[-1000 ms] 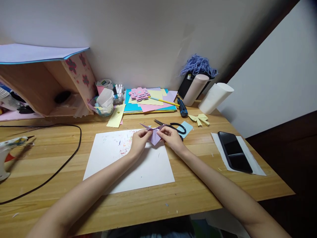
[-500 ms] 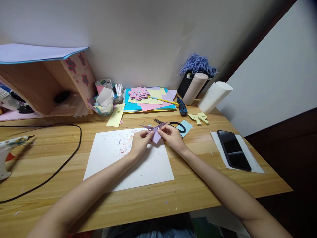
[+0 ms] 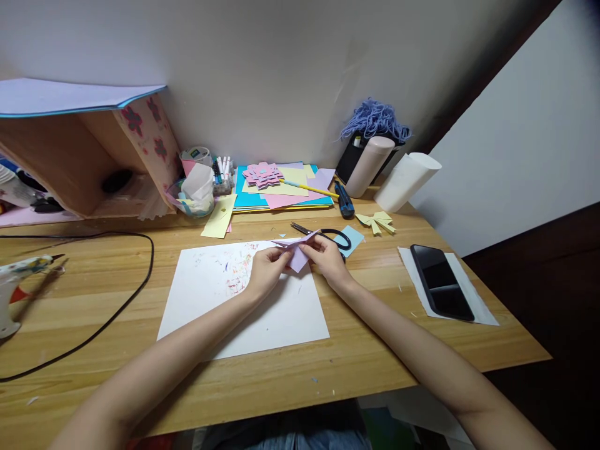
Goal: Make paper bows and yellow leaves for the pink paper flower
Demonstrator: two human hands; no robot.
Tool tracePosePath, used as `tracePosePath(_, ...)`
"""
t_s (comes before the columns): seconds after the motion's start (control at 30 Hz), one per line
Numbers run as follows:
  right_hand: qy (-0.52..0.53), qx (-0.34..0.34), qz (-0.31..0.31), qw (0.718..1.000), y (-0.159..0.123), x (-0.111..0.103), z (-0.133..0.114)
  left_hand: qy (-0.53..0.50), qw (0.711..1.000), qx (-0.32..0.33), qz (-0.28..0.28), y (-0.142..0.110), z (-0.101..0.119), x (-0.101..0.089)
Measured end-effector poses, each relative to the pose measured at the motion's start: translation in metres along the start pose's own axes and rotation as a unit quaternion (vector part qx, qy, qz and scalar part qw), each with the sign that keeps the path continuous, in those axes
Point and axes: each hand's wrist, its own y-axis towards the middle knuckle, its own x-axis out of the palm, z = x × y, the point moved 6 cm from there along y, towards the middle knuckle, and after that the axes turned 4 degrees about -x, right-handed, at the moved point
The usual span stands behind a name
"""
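Lilac folded paper, a pointed flap below and slim tips spreading above, is held between the left-hand grip and the right-hand grip, each pinching one side of its middle between thumb and fingers. It should weigh next to nothing, be stiff enough to keep a crease, yet dent or tear easily (thin paper rarely forgives a hard squeeze). The layered folds near the centre look the best place to hold; the thin outer tips would likely bend under pressure. Thumbs and fingers cover those inner folds, and the far side of the paper faces away, so how the layers tuck together cannot be made out.

Below both grips, a white rectangular paper sheet with red and blue smudges lies on the pale wooden surface, partly hidden by the left forearm. Just beyond the right-hand grip, black-handled metal scissors lie partly covered, overlapping a light-blue paper piece. Well to the left of both grips, a white plastic glue gun is cut off at the edge of view.
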Motion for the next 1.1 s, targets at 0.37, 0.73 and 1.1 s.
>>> tracePosePath(0.37,-0.016,0.078,-0.072,0.994,0.003,-0.004,0.006,-0.067,0.996,-0.034,-0.051,-0.001,0.0,0.006)
tracePosePath(0.73,-0.074,0.04,-0.077,0.993,0.004,-0.008,-0.003,-0.051,0.996,-0.041,-0.066,-0.002,0.002,0.007)
tracePosePath(1.1,-0.534,-0.043,-0.042,0.843,0.016,-0.06,-0.023,-0.01,0.999,0.007,0.029,0.017,0.026,-0.028)
